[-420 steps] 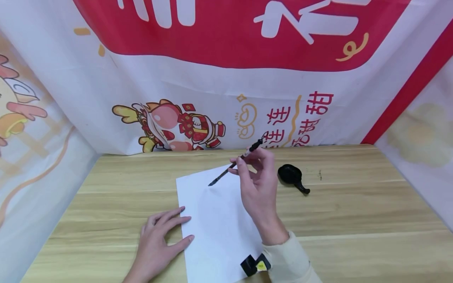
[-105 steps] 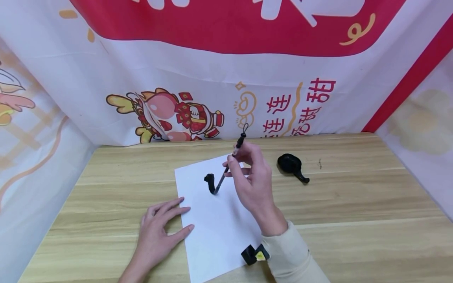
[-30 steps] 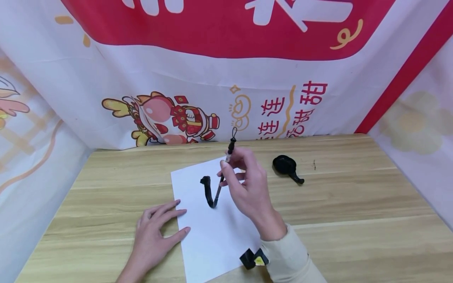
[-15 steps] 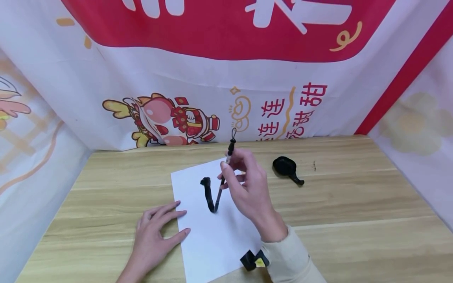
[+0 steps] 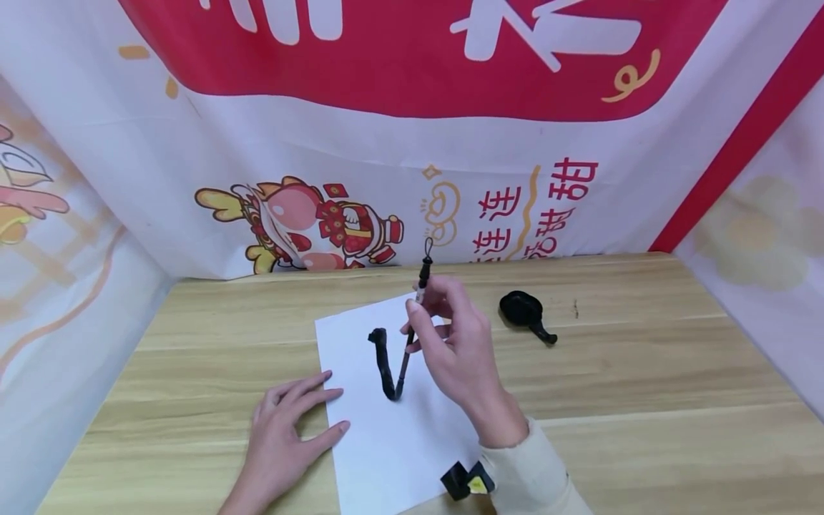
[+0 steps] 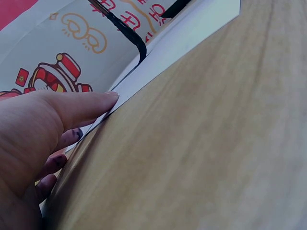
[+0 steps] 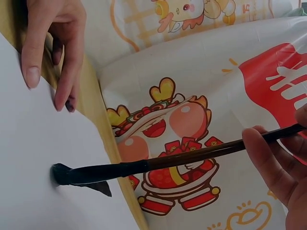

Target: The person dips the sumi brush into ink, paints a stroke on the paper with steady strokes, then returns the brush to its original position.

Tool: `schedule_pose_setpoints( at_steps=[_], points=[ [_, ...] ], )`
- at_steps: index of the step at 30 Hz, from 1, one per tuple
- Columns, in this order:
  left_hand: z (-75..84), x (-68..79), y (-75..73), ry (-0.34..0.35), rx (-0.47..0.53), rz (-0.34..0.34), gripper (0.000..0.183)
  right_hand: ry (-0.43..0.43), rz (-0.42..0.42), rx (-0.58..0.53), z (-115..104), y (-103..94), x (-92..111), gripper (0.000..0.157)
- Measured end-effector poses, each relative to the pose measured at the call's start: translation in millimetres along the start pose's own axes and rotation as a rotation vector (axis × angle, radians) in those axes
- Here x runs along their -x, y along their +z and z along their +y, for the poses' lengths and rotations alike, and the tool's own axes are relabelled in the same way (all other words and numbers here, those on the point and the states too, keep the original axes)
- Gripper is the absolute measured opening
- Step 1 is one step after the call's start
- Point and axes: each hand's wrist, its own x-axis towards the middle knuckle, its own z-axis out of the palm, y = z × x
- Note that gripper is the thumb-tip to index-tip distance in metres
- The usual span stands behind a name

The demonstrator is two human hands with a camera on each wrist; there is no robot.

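My right hand pinches a calligraphy brush between thumb and fingers, its looped end pointing up. The dark bristles press on a white sheet of paper, at the lower end of a thick black ink stroke. That stroke starts near the top of the sheet and runs toward me. On the sheet's left edge rest the spread fingertips of my left hand, which grips nothing. In the left wrist view, the thumb lies along the paper's edge; dark smudges mark other fingertips.
A black dish with a handle sits on the wooden table right of the paper. Small dark marks lie beside it. A black-and-yellow device is at my right wrist. Printed cloth hangs behind the table.
Fourteen seconds ago the sheet was blank under the brush. A black stroke has since appeared and lengthened toward me, with the brush tip at its lower end. My left hand stays on the edge.
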Motion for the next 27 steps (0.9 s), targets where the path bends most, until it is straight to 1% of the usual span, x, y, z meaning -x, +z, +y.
schedule_pose_setpoints(
  at_steps=[6, 10, 14, 27],
  points=[
    [-0.1, -0.6, 0.5, -0.003, -0.004, -0.006, 0.046, 0.001, -0.007, -0.002, -0.5, -0.2, -0.3, 0.023],
    [0.2, -3.9, 0.5, 0.009, -0.010, 0.003, 0.045, -0.009, -0.010, -0.012, -0.1, -0.3, -3.0, 0.023],
    [0.8, -5.5, 0.3, 0.016, -0.012, 0.003, 0.045, -0.001, -0.013, -0.017, -1.0, -0.6, -3.4, 0.024],
    [-0.6, -0.5, 0.0, -0.005, -0.008, -0.020, 0.045, 0.023, -0.023, -0.023, -2.7, 0.6, 1.0, 0.024]
  ],
)
